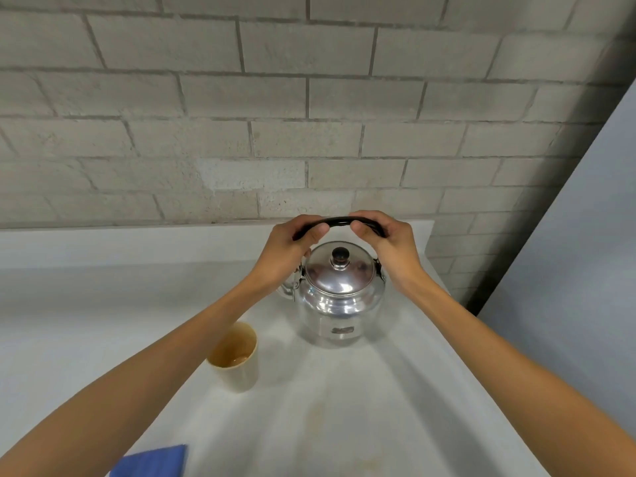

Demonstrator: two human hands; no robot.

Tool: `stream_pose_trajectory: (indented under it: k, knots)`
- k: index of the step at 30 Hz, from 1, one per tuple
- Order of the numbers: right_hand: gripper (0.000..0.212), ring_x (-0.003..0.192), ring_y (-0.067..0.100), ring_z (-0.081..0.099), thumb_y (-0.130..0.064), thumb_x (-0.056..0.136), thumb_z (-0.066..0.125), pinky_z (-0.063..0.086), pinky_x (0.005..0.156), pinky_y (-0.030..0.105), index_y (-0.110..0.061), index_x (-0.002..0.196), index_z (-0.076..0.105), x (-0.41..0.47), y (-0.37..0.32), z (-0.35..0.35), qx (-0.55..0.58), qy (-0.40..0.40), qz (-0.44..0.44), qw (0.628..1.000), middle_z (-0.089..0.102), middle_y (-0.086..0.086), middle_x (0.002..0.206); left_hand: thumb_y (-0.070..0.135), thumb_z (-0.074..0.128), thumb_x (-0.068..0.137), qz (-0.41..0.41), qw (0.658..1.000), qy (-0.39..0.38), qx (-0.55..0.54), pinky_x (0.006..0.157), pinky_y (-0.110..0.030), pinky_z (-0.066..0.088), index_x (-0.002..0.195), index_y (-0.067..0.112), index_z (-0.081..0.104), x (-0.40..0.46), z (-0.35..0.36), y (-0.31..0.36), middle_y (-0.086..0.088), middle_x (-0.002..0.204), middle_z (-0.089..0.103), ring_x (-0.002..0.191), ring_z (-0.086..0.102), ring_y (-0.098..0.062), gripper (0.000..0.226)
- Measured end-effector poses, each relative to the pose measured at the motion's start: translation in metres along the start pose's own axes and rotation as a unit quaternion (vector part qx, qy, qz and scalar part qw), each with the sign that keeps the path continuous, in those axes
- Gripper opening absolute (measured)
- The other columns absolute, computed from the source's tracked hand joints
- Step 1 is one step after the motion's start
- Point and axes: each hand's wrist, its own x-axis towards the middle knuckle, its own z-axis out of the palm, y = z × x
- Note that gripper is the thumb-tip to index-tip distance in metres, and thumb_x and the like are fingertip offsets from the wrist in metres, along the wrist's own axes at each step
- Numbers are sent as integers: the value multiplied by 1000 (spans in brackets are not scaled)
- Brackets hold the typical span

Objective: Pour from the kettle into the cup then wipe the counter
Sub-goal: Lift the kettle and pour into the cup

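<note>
A shiny metal kettle (339,297) with a dark lid knob stands upright on the white counter (344,407), its spout pointing left behind my left wrist. Its black arched handle (339,221) rises above the lid. My left hand (296,249) grips the handle's left end and my right hand (385,242) grips its right end. A cream cup (237,359) stands to the front left of the kettle, partly hidden by my left forearm, with a little liquid at its bottom. A blue cloth (151,461) lies at the bottom edge.
A grey brick wall (275,115) rises right behind the counter's raised back ledge. The counter ends on the right at a diagonal edge (481,356), with a pale surface beyond it.
</note>
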Motion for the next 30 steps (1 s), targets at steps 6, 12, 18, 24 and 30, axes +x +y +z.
stream_pose_trajectory:
  k: [6, 12, 18, 24, 30]
  knots:
    - [14, 94, 5, 66, -20, 84, 69, 48, 81, 11, -22, 97, 72, -30, -27, -1, -14, -12, -28, 999, 74, -7, 96, 24, 61, 88, 24, 999, -12, -28, 59, -13, 47, 95, 29, 67, -32, -2, 25, 21, 68, 65, 62, 56, 0, 11]
    - [14, 93, 3, 66, -21, 84, 69, 48, 80, 12, -23, 97, 72, -49, -43, 5, -30, -37, -43, 998, 73, -10, 94, 48, 65, 73, 10, 998, -40, 42, 91, -17, 45, 126, 25, 53, -62, -31, 27, 6, 115, 65, 110, 58, -6, 60]
    - [14, 95, 2, 66, -22, 82, 70, 48, 84, 12, -32, 92, 71, -62, -48, 14, -48, -68, -41, 996, 72, -16, 92, 52, 79, 60, -55, 994, -29, 94, 102, -27, 31, 141, 34, 29, -108, -77, -11, 15, 140, 46, 130, 36, 3, 97]
    - [14, 97, 5, 65, -22, 82, 70, 50, 88, 19, -28, 95, 71, -68, -56, 21, -78, -81, -44, 993, 72, -12, 95, 58, 79, 46, -127, 987, -28, 97, 106, -31, 26, 145, 35, 13, -150, -95, -55, 15, 150, 30, 136, 26, -2, 121]
    - [13, 95, 7, 66, -24, 82, 71, 51, 86, 22, -32, 92, 71, -71, -64, 29, -108, -100, -50, 988, 71, -10, 94, 46, 87, 46, -164, 984, -28, 72, 104, -27, 26, 146, 32, 13, -171, -93, -88, 11, 148, 33, 134, 32, -10, 125]
